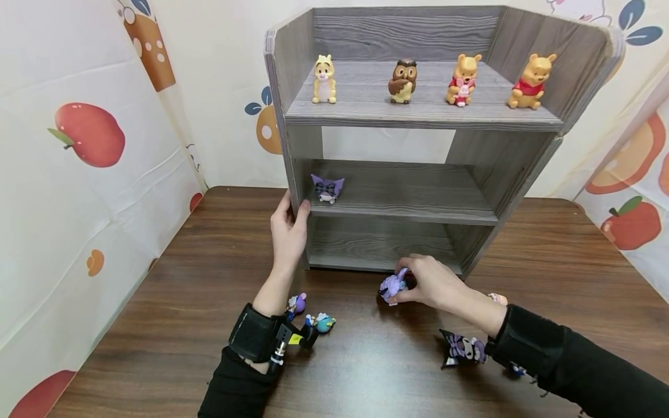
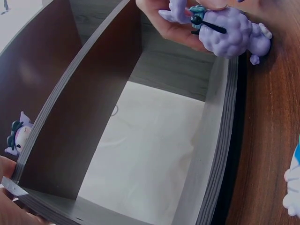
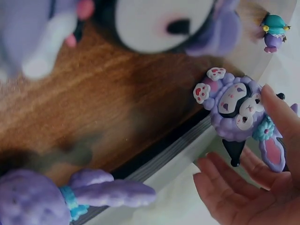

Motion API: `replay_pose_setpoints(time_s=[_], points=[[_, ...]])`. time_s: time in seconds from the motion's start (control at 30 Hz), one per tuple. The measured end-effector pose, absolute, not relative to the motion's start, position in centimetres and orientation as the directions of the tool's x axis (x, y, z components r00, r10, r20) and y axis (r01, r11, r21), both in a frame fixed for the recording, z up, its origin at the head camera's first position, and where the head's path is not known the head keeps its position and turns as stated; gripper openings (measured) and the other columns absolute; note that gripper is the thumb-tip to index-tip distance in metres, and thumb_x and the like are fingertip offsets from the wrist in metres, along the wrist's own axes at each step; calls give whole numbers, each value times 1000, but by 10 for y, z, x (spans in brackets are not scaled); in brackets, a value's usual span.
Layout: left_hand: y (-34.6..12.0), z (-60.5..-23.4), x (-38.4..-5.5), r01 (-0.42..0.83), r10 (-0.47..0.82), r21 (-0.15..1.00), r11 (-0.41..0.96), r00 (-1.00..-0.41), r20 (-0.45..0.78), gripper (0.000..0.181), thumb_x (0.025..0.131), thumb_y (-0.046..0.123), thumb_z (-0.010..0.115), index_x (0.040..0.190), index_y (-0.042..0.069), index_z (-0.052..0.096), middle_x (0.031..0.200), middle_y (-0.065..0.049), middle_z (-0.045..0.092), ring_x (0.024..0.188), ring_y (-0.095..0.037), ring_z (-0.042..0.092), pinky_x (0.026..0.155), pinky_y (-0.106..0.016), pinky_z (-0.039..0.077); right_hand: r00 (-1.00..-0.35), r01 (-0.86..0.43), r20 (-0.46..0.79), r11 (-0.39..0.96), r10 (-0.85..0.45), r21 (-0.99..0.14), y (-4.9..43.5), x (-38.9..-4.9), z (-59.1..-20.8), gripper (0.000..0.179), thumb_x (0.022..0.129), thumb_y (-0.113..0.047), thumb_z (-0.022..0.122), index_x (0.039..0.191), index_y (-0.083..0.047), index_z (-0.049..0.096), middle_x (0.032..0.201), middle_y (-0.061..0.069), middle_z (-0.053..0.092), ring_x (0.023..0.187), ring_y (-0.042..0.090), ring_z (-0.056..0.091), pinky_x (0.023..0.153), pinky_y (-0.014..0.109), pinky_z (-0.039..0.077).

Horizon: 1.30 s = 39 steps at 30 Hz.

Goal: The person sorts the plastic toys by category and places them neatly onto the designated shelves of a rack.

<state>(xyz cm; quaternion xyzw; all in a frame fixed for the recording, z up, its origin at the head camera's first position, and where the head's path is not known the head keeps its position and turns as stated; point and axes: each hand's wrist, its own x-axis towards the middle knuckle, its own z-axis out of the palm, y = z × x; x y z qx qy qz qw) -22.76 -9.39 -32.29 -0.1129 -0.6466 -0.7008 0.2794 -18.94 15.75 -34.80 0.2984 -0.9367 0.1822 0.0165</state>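
My left hand (image 1: 287,238) grips the left side panel of a grey wooden shelf unit (image 1: 397,217), thumb on its front edge. At the lower right, my right hand (image 1: 431,281) holds a purple figurine (image 1: 393,286) between thumb and fingers, just in front of the bottom board. The right wrist view shows that this figurine (image 3: 236,112) has a fluffy lilac body, long ears, a blue flower and a black-and-white face. On the middle shelf's left end stands a small purple figurine with a dark bow (image 1: 327,189).
On the top shelf stand a yellow rabbit figurine (image 1: 324,80), an owl (image 1: 403,82) and two yellow bear figurines (image 1: 532,83). More figurines lie on the brown table (image 1: 376,371): a purple one (image 1: 297,303) and a teal one (image 1: 324,323) by my left wrist, a black-and-purple one (image 1: 462,347) near my right.
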Motion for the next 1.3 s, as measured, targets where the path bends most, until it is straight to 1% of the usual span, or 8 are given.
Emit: replay_pose_setpoints(time_s=[0.2, 0.3, 0.43, 0.5, 0.6, 0.73, 0.93, 1.3], points=[[-94, -322, -227, 537, -246, 843, -4, -818, 520, 39, 87, -4, 46, 126, -7, 43, 119, -24, 49, 108, -24, 48, 87, -28, 40, -692, -717, 222, 620, -687, -318, 157, -195, -346, 41, 62, -29, 79, 92, -5, 62, 90, 2, 60, 82, 16, 57, 71, 33, 45], [-93, -323, -227, 538, -248, 843, -3, -817, 521, 39, 87, -4, 46, 126, -7, 43, 119, -23, 49, 108, -23, 48, 86, -27, 40, -627, -776, 220, 577, -747, -253, 155, -196, -343, 39, 63, -26, 79, 94, -8, 62, 94, 0, 59, 89, 16, 55, 83, 44, 38], [-93, -323, -227, 544, -252, 839, -1, -812, 526, 39, 87, -4, 46, 125, -7, 44, 117, -23, 50, 106, -21, 49, 85, -27, 41, -546, -837, 157, 525, -823, -156, 154, -198, -336, 43, 63, -21, 79, 100, -9, 61, 100, 1, 58, 96, 19, 53, 87, 54, 30], [-94, -323, -228, 546, -253, 838, 0, -810, 528, 38, 86, -4, 46, 125, -7, 45, 116, -23, 51, 105, -21, 49, 85, -27, 41, -502, -863, 126, 488, -856, -128, 153, -201, -334, 45, 63, -20, 79, 102, -9, 61, 100, 2, 59, 95, 18, 53, 86, 49, 34], [-94, -323, -228, 544, -251, 839, 0, -812, 526, 38, 87, -4, 46, 125, -8, 44, 117, -24, 50, 106, -23, 49, 87, -29, 40, -470, -879, 79, 458, -879, -132, 152, -204, -333, 45, 64, -19, 79, 104, -8, 60, 101, 3, 59, 93, 16, 55, 80, 40, 42], [-94, -321, -227, 536, -244, 844, -13, -820, 517, 39, 87, -6, 45, 125, -10, 43, 120, -26, 48, 110, -26, 47, 89, -34, 38, -471, -868, 25, 458, -882, -192, 152, -206, -335, 43, 66, -17, 78, 104, -8, 60, 101, 3, 60, 89, 14, 57, 75, 33, 46], [-90, -305, -214, 520, -245, 854, -16, -830, 501, 38, 85, -11, 43, 123, -16, 40, 118, -32, 46, 111, -34, 44, 91, -38, 37, -523, -836, 13, 510, -852, -201, 151, -206, -338, 37, 67, -16, 76, 101, -8, 61, 96, 2, 61, 82, 11, 58, 68, 29, 47], [-89, -301, -209, 512, -246, 859, -3, -833, 496, 37, 85, -11, 43, 122, -16, 41, 116, -32, 47, 108, -35, 46, 87, -30, 39, -638, -764, 68, 620, -767, -182, 150, -196, -333, 32, 62, -16, 77, 87, -13, 58, 78, -9, 59, 67, 5, 55, 57, 27, 46]])
